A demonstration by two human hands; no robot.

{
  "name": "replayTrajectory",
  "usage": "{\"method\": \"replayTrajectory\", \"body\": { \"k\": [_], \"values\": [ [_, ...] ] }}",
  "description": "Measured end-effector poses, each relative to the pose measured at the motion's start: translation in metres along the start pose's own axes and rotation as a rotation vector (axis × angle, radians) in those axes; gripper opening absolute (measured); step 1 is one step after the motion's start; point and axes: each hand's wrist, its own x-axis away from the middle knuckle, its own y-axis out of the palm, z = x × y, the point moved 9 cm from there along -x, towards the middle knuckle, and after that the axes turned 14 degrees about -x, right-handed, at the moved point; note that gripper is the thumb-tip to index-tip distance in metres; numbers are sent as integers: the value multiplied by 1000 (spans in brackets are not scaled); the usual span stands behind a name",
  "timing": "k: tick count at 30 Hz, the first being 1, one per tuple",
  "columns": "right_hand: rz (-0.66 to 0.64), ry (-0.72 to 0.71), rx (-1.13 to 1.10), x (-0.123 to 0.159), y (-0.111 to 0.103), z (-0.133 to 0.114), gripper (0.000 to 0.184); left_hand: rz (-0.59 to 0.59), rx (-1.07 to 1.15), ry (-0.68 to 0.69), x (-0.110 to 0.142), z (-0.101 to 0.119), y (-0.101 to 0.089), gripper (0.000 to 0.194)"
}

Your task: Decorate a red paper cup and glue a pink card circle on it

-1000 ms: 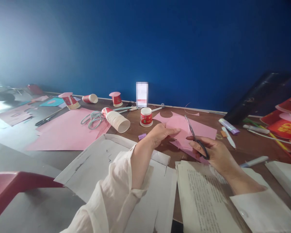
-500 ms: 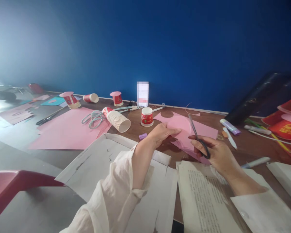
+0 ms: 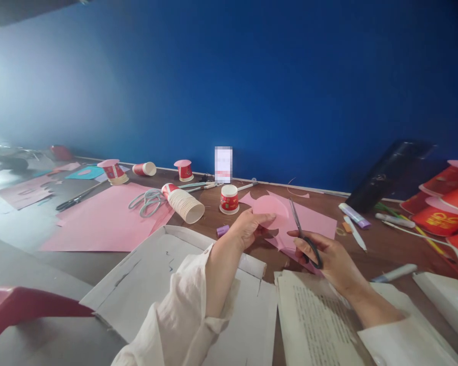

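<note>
The left hand [image 3: 251,227] has its grip pinched on a rounded pink piece [image 3: 267,205], towards the desk's [image 3: 383,249] back edge. The right hand's [image 3: 334,256] grip is closed around scissors [image 3: 296,217] beside it.

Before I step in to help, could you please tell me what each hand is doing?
Left hand: holding a pink paper circle.
Right hand: holding scissors.
</note>
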Motion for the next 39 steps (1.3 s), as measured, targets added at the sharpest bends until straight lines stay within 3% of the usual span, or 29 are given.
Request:
{"method": "replayTrajectory", "body": {
  "k": [9, 15, 22, 29, 39],
  "values": [
    [-33, 25, -51, -1, 4, 6, 67, -15, -29, 63, 0, 3, 3, 19],
    [-16, 20, -66, 0, 2, 6, 66, 5, 11, 20, 2, 3, 3, 12],
    [-9, 27, -28, -2, 0, 9, 66, 61, 103, -14, -2, -1, -4, 18],
    [-17, 41, -68, -2, -1, 10, 64, 41, 155, -26, -3, -2, -4, 17],
    [-20, -15, -63, -1, 2, 2, 62, 61, 113, -32, -1, -1, -3, 16]
  ]
}}
